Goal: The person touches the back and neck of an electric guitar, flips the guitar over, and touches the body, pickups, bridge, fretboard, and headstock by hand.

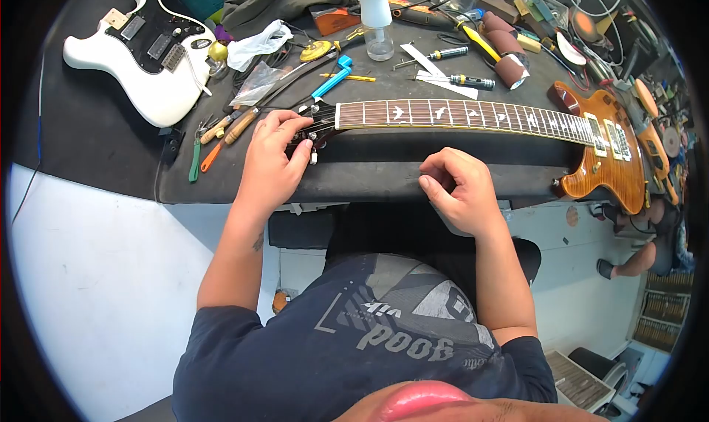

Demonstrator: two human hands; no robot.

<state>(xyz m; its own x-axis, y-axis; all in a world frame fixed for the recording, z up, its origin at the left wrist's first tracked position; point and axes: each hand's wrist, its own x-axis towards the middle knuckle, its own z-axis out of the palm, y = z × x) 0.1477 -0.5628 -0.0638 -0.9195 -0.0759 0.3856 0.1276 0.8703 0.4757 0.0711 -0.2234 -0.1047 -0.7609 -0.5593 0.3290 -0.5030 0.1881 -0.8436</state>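
An amber-topped electric guitar (614, 177) lies face up along the bench, its body at the right and its neck (458, 115) pointing left. My left hand (275, 156) is wrapped over the dark headstock (323, 118), with fingers on its far side and the thumb by the near tuning pegs. Part of the headstock is hidden under those fingers. Below the middle of the neck, over the bench's front edge, my right hand (461, 189) is loosely curled, apart from the guitar. Nothing shows between its fingers.
A white guitar body (133, 56) lies at the far left. Behind the neck are a blue string winder (334, 78), a pencil (354, 77), a white-topped bottle (378, 31) and sanding rolls (509, 67). Tools crowd the right side. Another person's leg (634, 262) shows at lower right.
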